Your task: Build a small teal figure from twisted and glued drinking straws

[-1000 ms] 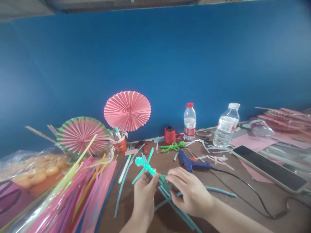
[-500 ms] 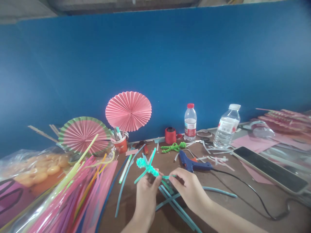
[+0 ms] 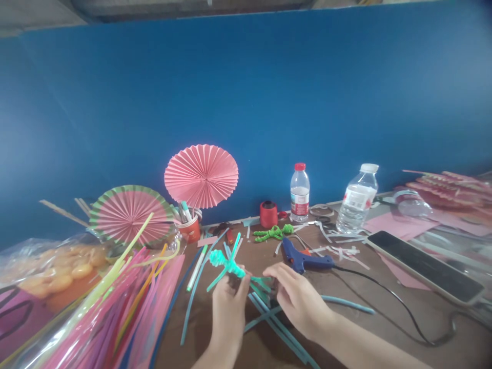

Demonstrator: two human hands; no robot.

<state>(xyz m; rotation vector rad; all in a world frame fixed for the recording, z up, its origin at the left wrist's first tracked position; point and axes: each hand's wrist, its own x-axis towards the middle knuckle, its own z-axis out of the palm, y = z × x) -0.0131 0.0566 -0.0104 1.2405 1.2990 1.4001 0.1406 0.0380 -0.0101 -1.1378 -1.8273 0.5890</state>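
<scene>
A turquoise pipe-cleaner figure, with a coiled round head and arms sticking out, is pinched in my left hand. Its legs spread to the right, toward my right hand. The right fingers are bent around the leg ends; whether they grip them is too blurred to tell. Below the hands lie loose blue pipe cleaners, crossed on the brown table. A green pipe-cleaner figure rests farther back.
Behind the hands are a blue glue gun with a black cord, a red spool, two bottles and a cup of markers. Colourful pipe cleaners fill the left; a phone lies right.
The figure and my left hand have shifted slightly left. My right hand's fingers have lifted and changed their hold near the legs, which now show more spread.
</scene>
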